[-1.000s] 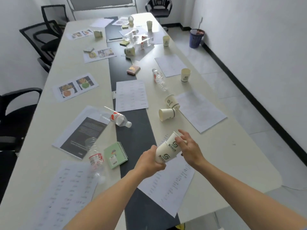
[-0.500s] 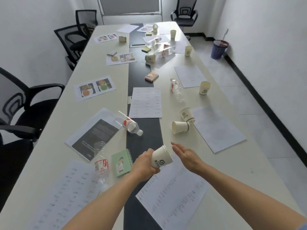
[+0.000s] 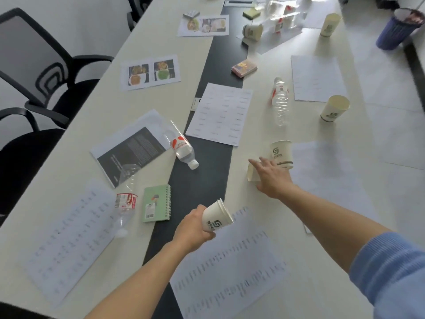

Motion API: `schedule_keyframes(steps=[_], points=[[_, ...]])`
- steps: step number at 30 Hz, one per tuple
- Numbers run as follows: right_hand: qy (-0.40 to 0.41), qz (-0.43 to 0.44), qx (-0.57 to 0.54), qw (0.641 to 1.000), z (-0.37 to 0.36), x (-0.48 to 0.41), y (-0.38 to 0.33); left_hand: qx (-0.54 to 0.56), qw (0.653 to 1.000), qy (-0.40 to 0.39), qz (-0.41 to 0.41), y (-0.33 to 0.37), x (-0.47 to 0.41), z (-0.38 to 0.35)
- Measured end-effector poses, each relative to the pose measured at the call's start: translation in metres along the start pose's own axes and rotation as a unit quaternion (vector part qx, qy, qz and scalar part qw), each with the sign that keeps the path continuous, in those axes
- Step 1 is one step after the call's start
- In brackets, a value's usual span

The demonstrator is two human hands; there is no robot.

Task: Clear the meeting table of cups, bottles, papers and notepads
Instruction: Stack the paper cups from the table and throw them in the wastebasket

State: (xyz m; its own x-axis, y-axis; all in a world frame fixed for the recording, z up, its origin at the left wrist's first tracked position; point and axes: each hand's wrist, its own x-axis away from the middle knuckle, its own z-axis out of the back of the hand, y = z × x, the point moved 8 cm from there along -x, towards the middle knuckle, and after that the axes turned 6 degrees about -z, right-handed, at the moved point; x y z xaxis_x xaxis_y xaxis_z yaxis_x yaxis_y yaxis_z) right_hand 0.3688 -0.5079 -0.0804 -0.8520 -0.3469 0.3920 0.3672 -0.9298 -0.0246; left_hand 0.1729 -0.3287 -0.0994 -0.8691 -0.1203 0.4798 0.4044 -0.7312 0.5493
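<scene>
A: Location of the nested cups point(image 3: 217, 218)?
B: Held off the table point(image 3: 310, 295) near its near edge, over the join of the printed sheet point(image 3: 227, 268) and the dark centre strip point(image 3: 200, 180). Gripped by the left hand point(image 3: 195, 229), fingers curled round the base end, rims pointing up and right.
A: Any readable print?
B: Only a green-and-black S-shaped logo on the side; line under it too blurred to read. Same logo on the standing cup point(image 3: 281, 154) just beyond the right hand point(image 3: 271, 176). Red-and-white labels on the lying bottle point(image 3: 181, 148) and the crushed bottle point(image 3: 125, 201), text unreadable.
A: Right hand pose?
B: Stretched forward, palm down, fingers straight and slightly spread over the tipped cup point(image 3: 251, 174) lying on its side. Touching it by the look; no telling of any grip. Blue sleeve point(image 3: 391, 268) toward the lower right corner.
A: Rest nearby?
B: Green spiral notepad point(image 3: 156, 203) just left of the centre strip, beside the crushed bottle. Second lying bottle point(image 3: 280, 102) and another upright cup point(image 3: 334, 109) farther along, toward the right edge.
</scene>
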Motion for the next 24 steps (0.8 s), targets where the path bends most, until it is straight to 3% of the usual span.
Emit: schedule_keyframes(steps=[4,7,10,13,16,20,24], points=[[0.013,0.015,-0.036,0.999,-0.013,0.011,-0.006,0.003,1.000,-0.004,0.022,-0.002,0.011,-0.013],[-0.029,-0.057,-0.175,0.982,-0.014,0.032,0.009,0.001,1.000,-0.003,0.018,0.007,0.019,-0.012],[-0.014,-0.138,-0.384,0.913,-0.008,0.066,0.023,0.007,1.000,0.000,-0.003,0.022,0.031,-0.009],[-0.040,-0.154,-0.584,0.796,-0.008,0.107,0.021,0.020,0.999,0.000,-0.030,0.039,0.047,-0.010],[-0.074,-0.143,-0.653,0.740,-0.009,0.154,0.015,0.020,0.998,-0.003,-0.064,0.056,0.067,-0.017],[-0.075,-0.128,-0.679,0.719,-0.012,0.207,0.013,0.025,0.994,0.004,-0.108,0.077,0.090,-0.025],[-0.086,-0.130,-0.639,0.753,-0.014,0.257,0.027,0.012,0.988,-0.004,-0.153,0.107,0.114,-0.035]])
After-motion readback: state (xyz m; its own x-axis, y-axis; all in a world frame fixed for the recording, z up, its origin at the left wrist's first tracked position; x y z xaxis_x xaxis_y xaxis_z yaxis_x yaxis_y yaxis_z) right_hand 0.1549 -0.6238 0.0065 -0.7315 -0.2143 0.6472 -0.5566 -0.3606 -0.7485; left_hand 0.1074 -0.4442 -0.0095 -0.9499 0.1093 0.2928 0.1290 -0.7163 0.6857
